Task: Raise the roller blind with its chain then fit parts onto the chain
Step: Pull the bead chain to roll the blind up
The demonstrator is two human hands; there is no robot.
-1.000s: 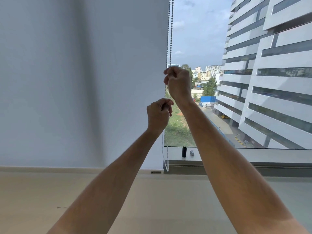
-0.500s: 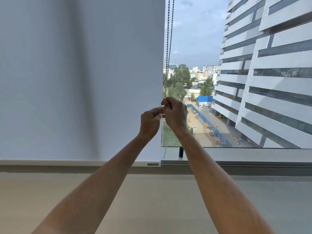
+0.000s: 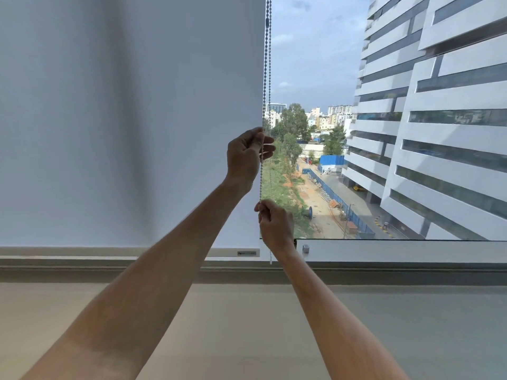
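Left hand [image 3: 247, 154] at twelve o'clock and right hand [image 3: 275, 226] at six both pinch the bead chain [image 3: 267, 78] beside the roller blind [image 3: 131, 119].

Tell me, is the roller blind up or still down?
Down: the roller blind covers the pane, its bottom bar just above the sill.
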